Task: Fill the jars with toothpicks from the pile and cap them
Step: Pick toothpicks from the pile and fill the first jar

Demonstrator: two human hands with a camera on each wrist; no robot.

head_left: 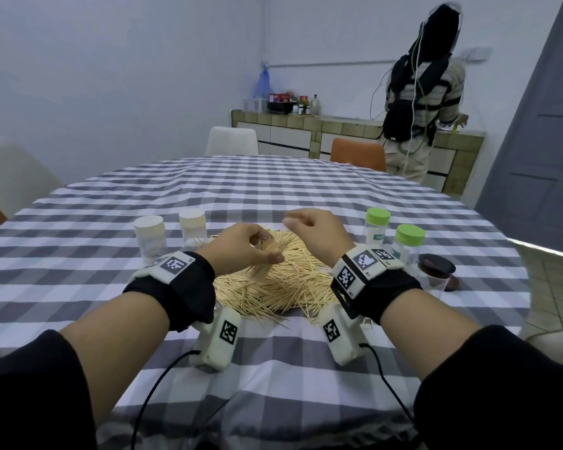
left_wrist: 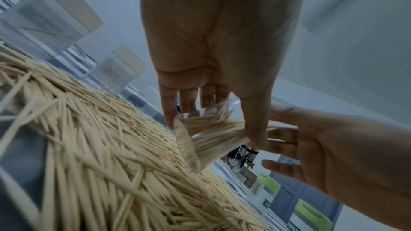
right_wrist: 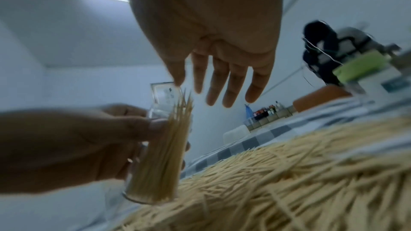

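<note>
Big heap of pale wooden toothpicks (head_left: 273, 274) mid-table. My left hand (head_left: 244, 245) grips a small clear plastic jar (right_wrist: 155, 155), nearly full, above it. Right hand (head_left: 316, 232) empty, fingers loosely spread. Filling step; next: find its cap.

white-capped jars (head_left: 169, 232) left of pile (head_left: 283, 284), green-capped jars (head_left: 392, 235) right, bare tablecloth (head_left: 273, 190) beyond

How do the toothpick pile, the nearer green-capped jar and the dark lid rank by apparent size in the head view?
1. toothpick pile, by far the largest.
2. nearer green-capped jar.
3. dark lid: slightly smaller, though it is partly hidden and nearer the camera, so this ranking is unsure.
</note>
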